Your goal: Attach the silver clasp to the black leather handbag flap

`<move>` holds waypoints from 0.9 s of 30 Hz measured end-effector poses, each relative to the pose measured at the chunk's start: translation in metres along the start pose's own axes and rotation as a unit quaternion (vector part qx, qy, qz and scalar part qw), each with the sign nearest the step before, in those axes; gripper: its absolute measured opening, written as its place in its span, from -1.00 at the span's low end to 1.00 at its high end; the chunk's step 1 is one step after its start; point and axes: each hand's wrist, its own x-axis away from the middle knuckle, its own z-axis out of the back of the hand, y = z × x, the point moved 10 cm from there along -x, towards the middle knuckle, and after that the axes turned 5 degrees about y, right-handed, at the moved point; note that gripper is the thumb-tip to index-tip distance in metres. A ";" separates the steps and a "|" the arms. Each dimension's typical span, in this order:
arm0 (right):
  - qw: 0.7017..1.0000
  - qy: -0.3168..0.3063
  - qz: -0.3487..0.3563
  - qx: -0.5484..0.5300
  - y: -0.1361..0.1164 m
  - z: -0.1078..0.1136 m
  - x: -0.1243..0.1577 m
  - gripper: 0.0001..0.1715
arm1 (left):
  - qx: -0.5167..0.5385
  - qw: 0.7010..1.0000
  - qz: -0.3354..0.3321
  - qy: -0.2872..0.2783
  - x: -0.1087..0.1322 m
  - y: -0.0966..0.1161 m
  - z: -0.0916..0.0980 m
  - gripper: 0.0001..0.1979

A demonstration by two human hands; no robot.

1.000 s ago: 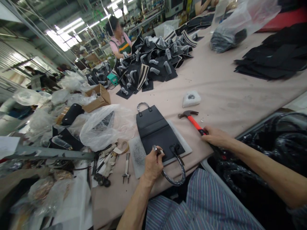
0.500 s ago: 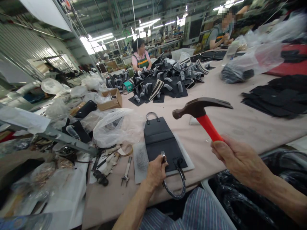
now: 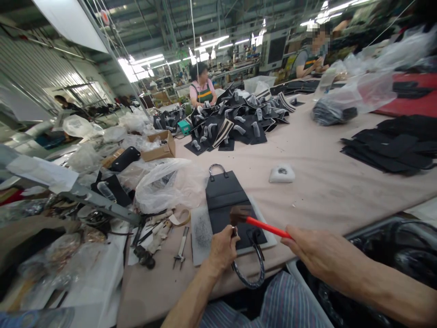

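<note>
In my right hand is a claw hammer, gripped by its red handle. The dark head, a little blurred, is at the top of a small metal punch. My left hand is closed round that punch and holds it upright on a black bag panel; its lower end is hidden by my fingers. The panel lies on a pale board. One wrapped handle is at its far end, and another wrapped handle curves over the table edge nearest me.
A white block with a dark patch sits right of the panel. Dividers, tape and plastic bags lie to the left. Black panels with wrapped handles are heaped behind; two people sit beyond. Flat black pieces are stacked at right.
My right hand has swung the hammer down and left, from raised beside the panel onto the punch. My left hand stays in place with the punch. The white block now shows fully.
</note>
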 end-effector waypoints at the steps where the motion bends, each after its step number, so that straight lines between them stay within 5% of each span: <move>1: 0.999 -0.027 0.010 0.019 -0.001 -0.004 0.000 -0.56 | 0.000 1.000 -0.002 0.001 0.000 0.000 0.000 -0.85; 8: 0.992 0.100 -0.026 -0.075 -0.007 0.027 -0.006 -0.51 | -0.003 1.000 -0.004 -0.002 -0.001 0.003 0.000 -0.86; 11: 0.999 -0.034 0.004 -0.007 -0.002 -0.010 0.006 -0.51 | -0.016 1.000 -0.004 -0.005 -0.002 0.003 0.000 -0.86; 14: 0.991 -0.105 -0.085 -0.009 0.038 -0.038 0.017 -0.51 | -0.017 1.000 -0.003 -0.007 -0.002 0.003 -0.001 -0.87; 18: 0.947 -0.115 -0.282 -0.102 0.112 -0.079 0.030 -0.46 | 0.002 1.000 -0.006 0.001 -0.002 0.003 0.002 -0.88; 21: 0.922 -0.110 -0.367 -0.059 0.157 -0.107 0.043 -0.48 | 0.016 1.000 -0.002 -0.003 -0.003 0.003 0.003 -0.88; 24: 0.930 -0.073 -0.361 0.000 0.173 -0.119 0.046 -0.58 | 0.036 0.999 0.004 -0.006 -0.004 0.004 0.005 -0.89; 27: 0.966 -0.011 -0.258 0.011 0.146 -0.124 0.033 -0.51 | 0.056 0.998 0.011 -0.001 -0.006 0.004 0.007 -0.87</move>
